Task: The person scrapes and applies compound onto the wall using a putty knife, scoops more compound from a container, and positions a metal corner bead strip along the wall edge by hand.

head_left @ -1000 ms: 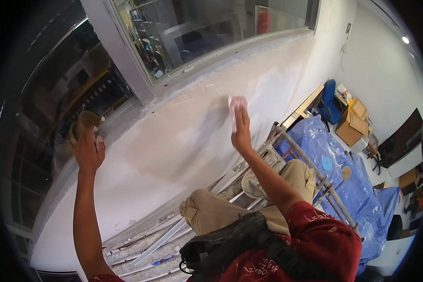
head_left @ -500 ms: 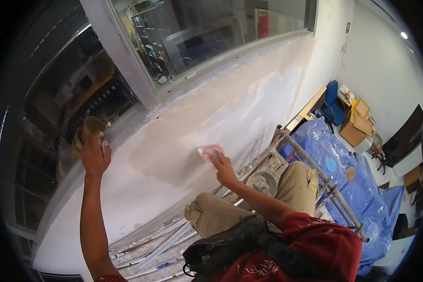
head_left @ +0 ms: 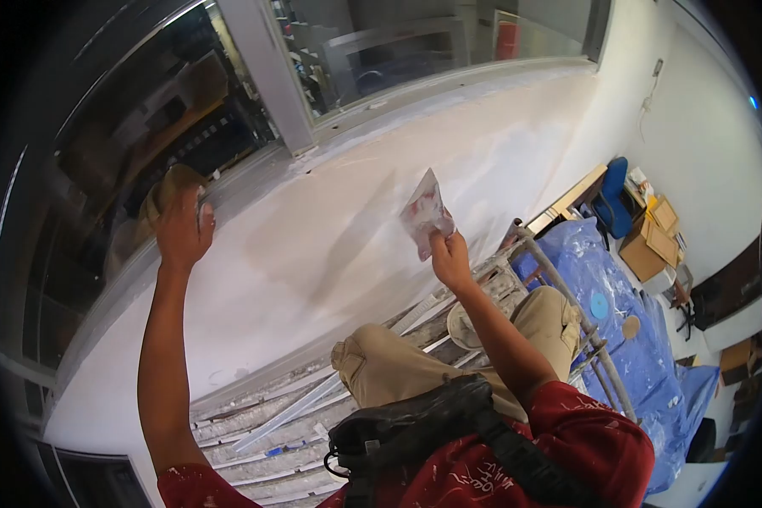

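Note:
My right hand grips a sheet of sandpaper, reddish and coated with white dust. The sheet stands up from my fingers in front of the wall, with one corner pointing upward. Behind it is a putty-patched wall with beige and white areas. My left hand is raised at the window ledge, fingers reaching up against the dark glass. White dust marks those fingers, and their tips are partly hard to make out. A brownish shape, seemingly a reflection, shows behind this hand.
I sit on a slatted scaffold platform with a metal rail on the right. A bucket stands by my knee, partly hidden by my arm. Beyond lie a blue tarp, a blue chair and cardboard boxes.
My right hand has lifted the sandpaper off the wall and moved up and right, turning the sheet upright. My left hand stays at the ledge. The view has shifted slightly.

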`<state>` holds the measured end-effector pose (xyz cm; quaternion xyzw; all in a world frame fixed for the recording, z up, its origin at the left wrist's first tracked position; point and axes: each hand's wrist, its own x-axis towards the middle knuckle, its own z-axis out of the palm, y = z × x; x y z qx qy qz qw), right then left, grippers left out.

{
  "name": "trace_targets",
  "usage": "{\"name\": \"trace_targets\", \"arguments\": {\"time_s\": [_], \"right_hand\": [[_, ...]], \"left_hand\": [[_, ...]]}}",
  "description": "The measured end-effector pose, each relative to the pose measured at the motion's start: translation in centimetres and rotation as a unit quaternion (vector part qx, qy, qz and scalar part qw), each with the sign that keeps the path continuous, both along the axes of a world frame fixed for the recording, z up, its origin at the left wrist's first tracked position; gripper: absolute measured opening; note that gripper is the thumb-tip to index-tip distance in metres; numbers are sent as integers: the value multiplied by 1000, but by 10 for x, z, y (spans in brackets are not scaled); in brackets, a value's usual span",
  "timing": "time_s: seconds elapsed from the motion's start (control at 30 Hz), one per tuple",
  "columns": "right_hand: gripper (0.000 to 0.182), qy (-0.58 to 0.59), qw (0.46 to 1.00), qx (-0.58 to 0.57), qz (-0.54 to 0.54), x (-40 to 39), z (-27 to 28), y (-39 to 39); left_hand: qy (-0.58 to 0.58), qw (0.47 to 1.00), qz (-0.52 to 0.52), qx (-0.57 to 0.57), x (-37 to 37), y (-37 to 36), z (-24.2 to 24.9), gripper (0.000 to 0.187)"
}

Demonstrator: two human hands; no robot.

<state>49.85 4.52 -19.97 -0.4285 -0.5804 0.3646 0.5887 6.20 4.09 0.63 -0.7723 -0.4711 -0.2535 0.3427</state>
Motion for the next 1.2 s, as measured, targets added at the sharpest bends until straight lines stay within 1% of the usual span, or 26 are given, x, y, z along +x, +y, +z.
{"name": "trace_targets", "arguments": {"time_s": [0.03, 0.07, 0.17, 0.2, 0.3, 0.4, 0.47, 0.5, 0.57, 0.6, 0.63, 0.7, 0.77, 0.8, 0.83, 0.9, 0.97, 1.0, 1.07, 1.1, 1.13, 1.17, 1.2], "right_hand": [[42, -68, 993, 77, -58, -12, 10, -2], [50, -134, 972, 154, -116, -24, 17, -1], [69, -238, 904, 285, -212, -47, 16, 21], [76, -215, 910, 288, -206, -59, 13, 30], [78, -319, 893, 235, -213, -101, -1, 52], [75, -358, 868, 255, -232, -133, -35, 62], [74, -396, 869, 232, -183, -124, -74, 57], [74, -415, 868, 221, -160, -114, -93, 48], [67, -468, 859, 174, -111, -87, -118, 25], [65, -474, 870, 119, -66, -72, -131, 10], [64, -478, 876, 64, -23, -56, -141, -2], [65, -467, 883, -37, -26, -21, -165, -7], [70, -368, 924, 24, -105, 12, -160, 14], [69, -310, 936, 39, -159, 22, -140, 27], [68, -252, 943, 51, -212, 32, -107, 41], [67, -129, 958, 5, -255, 48, -53, 79], [68, -97, 964, 63, -241, 50, -2, 96], [68, -91, 972, 38, -213, 40, 17, 95], [68, -119, 964, 69, -227, 2, 29, 95], [68, -114, 966, 100, -210, -21, 32, 83], [68, -142, 954, 174, -200, -46, 33, 70], [71, -150, 958, 166, -181, -75, 28, 57], [74, -150, 958, 192, -149, -100, 26, 36]], "left_hand": [[-2, 1000, 2, -1, 3, -1, 1, 31], [-3, 1000, 2, -1, 3, -2, 2, 31], [-13, 1000, -3, -12, 2, 0, 1, 34], [-12, 1000, -3, -10, 1, 1, -1, 34], [-11, 1000, -1, -9, -4, 2, -3, 33], [-19, 1000, -10, -7, -6, 2, -4, 33], [-23, 999, -37, 8, -6, 4, -4, 33], [-25, 999, -29, -1, -4, 2, -4, 33], [-28, 999, -15, -8, 0, -1, 1, 33], [-26, 1000, -7, -11, 0, -2, 2, 33], [-23, 1000, -1, -13, -1, -1, 0, 33], [-25, 1000, -3, -9, -1, -1, 1, 33], [-34, 999, -22, -2, 0, 1, -2, 33], [-28, 999, -25, -1, -3, 3, -4, 33], [-21, 999, -28, -4, -9, 6, -6, 33], [-20, 999, -31, -8, -8, 6, -6, 33], [-28, 999, -30, -10, -3, 2, -1, 33], [-27, 999, -20, -16, -1, 0, 0, 33], [-28, 999, -4, -26, 1, -3, 3, 34], [-27, 999, -10, -19, 0, -1, 3, 34], [-26, 999, -17, -15, -2, 2, 0, 33], [-25, 999, -23, -11, -4, 4, -3, 33], [-20, 1000, -15, 0, -5, 5, -2, 33]]}}
